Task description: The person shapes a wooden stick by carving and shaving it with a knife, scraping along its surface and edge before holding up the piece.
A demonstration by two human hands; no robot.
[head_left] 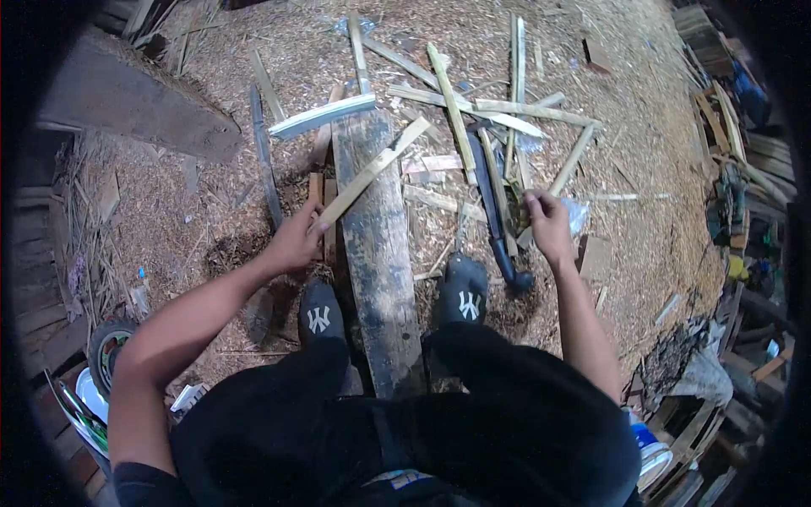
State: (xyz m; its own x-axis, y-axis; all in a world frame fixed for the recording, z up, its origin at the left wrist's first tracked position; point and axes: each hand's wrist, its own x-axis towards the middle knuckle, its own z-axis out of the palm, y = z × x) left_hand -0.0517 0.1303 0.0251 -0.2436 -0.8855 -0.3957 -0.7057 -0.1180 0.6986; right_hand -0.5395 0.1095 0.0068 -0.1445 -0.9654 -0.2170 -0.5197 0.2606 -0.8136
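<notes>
Head view: your left hand (297, 238) has fingers clamped on a stick (372, 173) over the worktop (380, 262). Right of that, your right hand (549, 224) is near a black tool (487, 198); I can't tell its fingers' grip. "NY" shoes (463, 277) flank the worktop.

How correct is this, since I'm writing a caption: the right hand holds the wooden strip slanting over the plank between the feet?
Not quite: in the head view, the left hand, not the right hand, holds the wooden strip slanting over the plank between the feet.
</notes>
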